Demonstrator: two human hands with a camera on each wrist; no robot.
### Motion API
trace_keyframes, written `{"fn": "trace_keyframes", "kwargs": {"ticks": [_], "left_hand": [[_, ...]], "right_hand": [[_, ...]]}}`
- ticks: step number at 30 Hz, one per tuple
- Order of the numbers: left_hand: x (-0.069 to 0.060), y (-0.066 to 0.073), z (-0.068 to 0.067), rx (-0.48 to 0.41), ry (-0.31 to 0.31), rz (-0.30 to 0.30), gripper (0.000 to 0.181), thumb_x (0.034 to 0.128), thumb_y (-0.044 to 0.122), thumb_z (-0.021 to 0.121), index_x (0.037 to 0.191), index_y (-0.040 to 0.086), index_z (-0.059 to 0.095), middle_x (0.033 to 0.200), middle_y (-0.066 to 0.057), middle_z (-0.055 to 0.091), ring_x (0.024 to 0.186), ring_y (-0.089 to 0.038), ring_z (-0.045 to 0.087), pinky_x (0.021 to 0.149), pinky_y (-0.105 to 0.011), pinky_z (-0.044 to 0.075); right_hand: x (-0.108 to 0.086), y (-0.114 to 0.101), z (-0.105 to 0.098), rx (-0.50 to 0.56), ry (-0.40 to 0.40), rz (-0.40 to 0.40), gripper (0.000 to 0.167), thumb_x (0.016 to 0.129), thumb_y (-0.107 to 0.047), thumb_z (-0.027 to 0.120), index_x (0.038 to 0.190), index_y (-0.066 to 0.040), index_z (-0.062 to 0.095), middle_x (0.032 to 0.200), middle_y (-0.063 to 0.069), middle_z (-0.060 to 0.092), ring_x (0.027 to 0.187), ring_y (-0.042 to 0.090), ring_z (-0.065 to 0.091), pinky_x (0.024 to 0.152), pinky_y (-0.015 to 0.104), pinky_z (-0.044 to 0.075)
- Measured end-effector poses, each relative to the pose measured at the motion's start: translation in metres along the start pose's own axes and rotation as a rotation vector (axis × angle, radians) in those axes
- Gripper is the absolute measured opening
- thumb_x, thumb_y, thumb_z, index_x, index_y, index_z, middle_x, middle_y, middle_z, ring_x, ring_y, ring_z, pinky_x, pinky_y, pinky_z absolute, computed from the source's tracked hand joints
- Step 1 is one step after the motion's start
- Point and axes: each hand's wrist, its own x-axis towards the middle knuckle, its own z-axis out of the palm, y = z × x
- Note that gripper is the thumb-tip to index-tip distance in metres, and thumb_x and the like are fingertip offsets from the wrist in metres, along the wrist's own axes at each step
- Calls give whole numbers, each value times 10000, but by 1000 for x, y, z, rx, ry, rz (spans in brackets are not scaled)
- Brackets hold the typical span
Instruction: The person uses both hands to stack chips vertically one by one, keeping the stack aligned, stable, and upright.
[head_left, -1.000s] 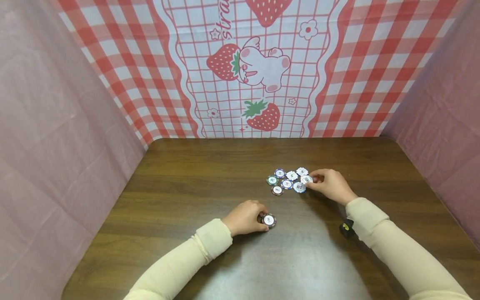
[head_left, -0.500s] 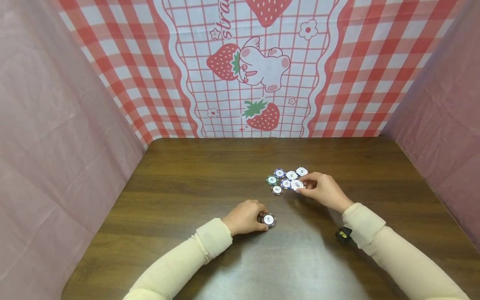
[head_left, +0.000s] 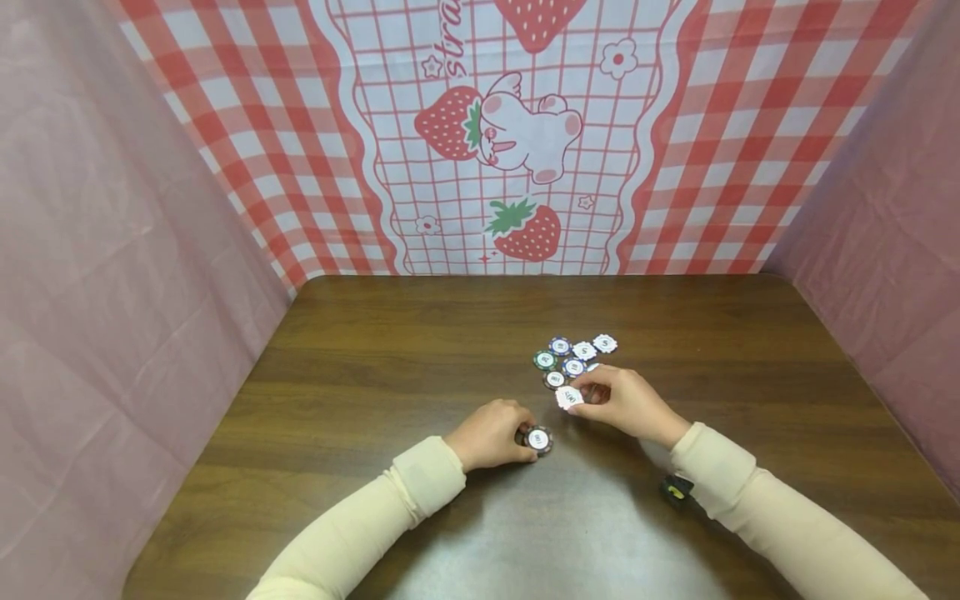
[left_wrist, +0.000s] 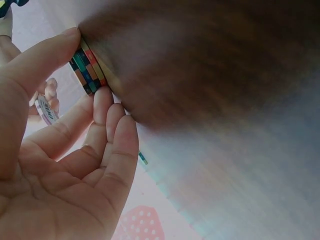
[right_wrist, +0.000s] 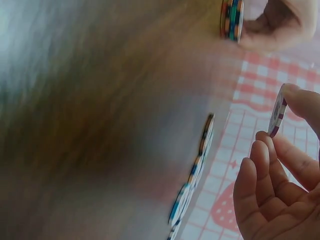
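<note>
My left hand point(head_left: 491, 435) grips a short stack of poker chips point(head_left: 538, 439) by its edges, low on the table. A dark chip marked 100 tops the stack; in the left wrist view the stack point(left_wrist: 89, 70) shows black, green and red edges. Thumb and fingertips of my right hand point(head_left: 633, 406) pinch a single white poker chip point(head_left: 568, 397), held off the table just behind and right of the stack. Seen from the right wrist, this chip point(right_wrist: 278, 110) has purple edge marks. Behind it lie several loose chips, among them a brown one point(head_left: 554, 380).
A green chip point(head_left: 545, 360), a blue-edged chip point(head_left: 574, 367) and a white 5 chip point(head_left: 605, 342) lie in the loose cluster. My right fingers partly cover a light blue one. Pink curtains point(head_left: 877, 208) flank the wooden table point(head_left: 360, 350); a strawberry-print cloth point(head_left: 525, 233) hangs behind it.
My right hand has carried the white chip from the cluster's right side leftward and nearer to me, toward the stack. The left hand and its stack have stayed in place.
</note>
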Motion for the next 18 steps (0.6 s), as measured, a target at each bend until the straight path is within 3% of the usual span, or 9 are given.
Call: {"fn": "trace_keyframes", "kwargs": {"ticks": [12,18], "left_hand": [[0,1,0,6,-6,-6,334,743,338,819,997,142,726,860,61,673,794,-68,566,740,-224,474],[0,0,0,2,-6,-8,294,740,344,823,920,146,698,818,65,644,746,-63,528,693,-220,451]], "right_hand": [[-5,-12,17,-14,-101,-117,230,760,-204,827,948,-149,707,791,-75,631,718,32,553,640,203,485],[-5,-18,22,-13,-140,-156,226,762,-193,814,949,-132,702,813,-58,621,731,32,545,644,199,488]]}}
